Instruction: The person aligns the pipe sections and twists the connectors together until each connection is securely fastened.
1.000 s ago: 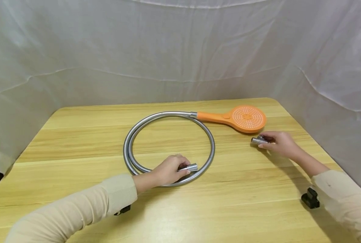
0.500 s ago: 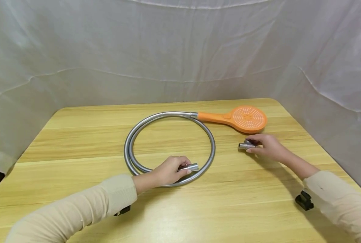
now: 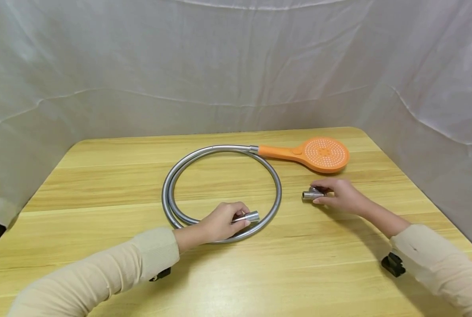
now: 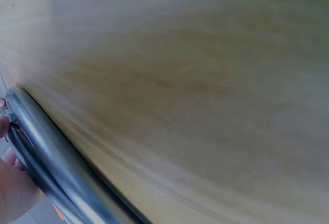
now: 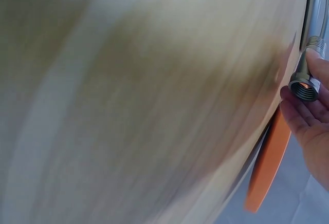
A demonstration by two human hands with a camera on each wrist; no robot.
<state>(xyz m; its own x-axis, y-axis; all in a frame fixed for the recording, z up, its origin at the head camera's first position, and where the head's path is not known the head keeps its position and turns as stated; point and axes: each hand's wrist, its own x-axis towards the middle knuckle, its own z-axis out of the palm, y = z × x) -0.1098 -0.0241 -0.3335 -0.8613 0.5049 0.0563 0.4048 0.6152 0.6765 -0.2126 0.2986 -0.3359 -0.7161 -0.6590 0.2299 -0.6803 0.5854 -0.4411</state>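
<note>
The left hand [image 3: 224,221] pinches the coiled hose [image 3: 278,187] just behind its end [image 3: 253,216]; the right hand [image 3: 340,196] grips the fitting [image 3: 310,194], farther right — likely held that way to leave the facing ends bare.

Bright, soft light washes the head view, a pale glare pooling on the near tabletop [image 3: 236,296]; a soft shadow falls beside the right forearm [image 3: 384,220]; highlights streak the metal hose [image 4: 56,154] in the dimmer left wrist view; blur smears wood grain in both wrist views.
</note>
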